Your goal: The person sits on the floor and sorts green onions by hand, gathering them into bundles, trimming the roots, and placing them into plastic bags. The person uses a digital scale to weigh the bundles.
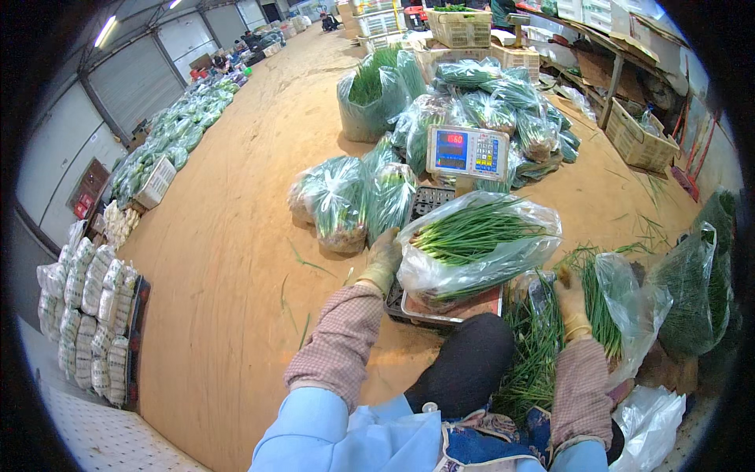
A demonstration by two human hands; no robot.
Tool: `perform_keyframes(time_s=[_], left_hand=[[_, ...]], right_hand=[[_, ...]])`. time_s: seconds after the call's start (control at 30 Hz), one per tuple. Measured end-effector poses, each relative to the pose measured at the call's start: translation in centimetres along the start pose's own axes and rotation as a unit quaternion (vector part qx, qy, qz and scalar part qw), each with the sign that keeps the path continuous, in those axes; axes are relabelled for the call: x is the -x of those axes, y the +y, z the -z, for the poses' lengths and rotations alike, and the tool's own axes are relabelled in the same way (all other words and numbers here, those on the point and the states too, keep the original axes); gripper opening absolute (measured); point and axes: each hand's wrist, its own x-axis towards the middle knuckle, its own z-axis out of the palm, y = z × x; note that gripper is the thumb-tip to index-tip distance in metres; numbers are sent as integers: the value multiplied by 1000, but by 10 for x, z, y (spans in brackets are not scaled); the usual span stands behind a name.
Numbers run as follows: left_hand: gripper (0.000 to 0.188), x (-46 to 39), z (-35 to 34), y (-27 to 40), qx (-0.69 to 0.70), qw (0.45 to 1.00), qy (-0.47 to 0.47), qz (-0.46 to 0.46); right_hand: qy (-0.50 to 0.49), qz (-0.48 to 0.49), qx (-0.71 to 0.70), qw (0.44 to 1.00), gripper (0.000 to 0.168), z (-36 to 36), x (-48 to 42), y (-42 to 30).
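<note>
A clear plastic bag (534, 248) of green onions (472, 230) lies on the platform (492, 304) of an electronic scale, its mouth spread wide. At the bag's left rim, my gloved left hand (382, 259) grips the plastic. The scale's lit display and keypad (468, 152) stand just behind the bag. My gloved right hand (572, 301) is down among loose green onions (534, 336) to the right of my knee. Its fingertips are blurred, so whether it has hold of any stalks is unclear. Beside it sits another open clear bag (634, 307).
Filled bags of green onions (339, 206) stand left of the scale, with a larger heap (489, 106) behind it. Plastic crates (460, 28) are stacked farther back. At far left are stacked white packages (88, 312). Netted greens (693, 289) and a white plastic sheet (649, 425) lie right.
</note>
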Motion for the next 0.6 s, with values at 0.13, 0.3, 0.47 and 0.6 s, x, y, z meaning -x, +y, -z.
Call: perform_keyframes(time_s=[0.13, 0.3, 0.47, 0.6], left_hand=[[41, 15, 33, 82, -207, 974, -71, -66], [60, 24, -43, 116, -218, 930, -97, -279], [47, 49, -58, 112, -332, 830, -414, -171], [40, 60, -71, 159, -300, 811, -469, -183]], right_hand=[[-47, -39, 28, 998, 44, -11, 60, 1], [-83, -49, 47, 994, 43, -17, 78, -10], [-110, -59, 23, 992, 43, -45, 78, -69], [-94, -128, -82, 984, 42, -44, 88, 2]])
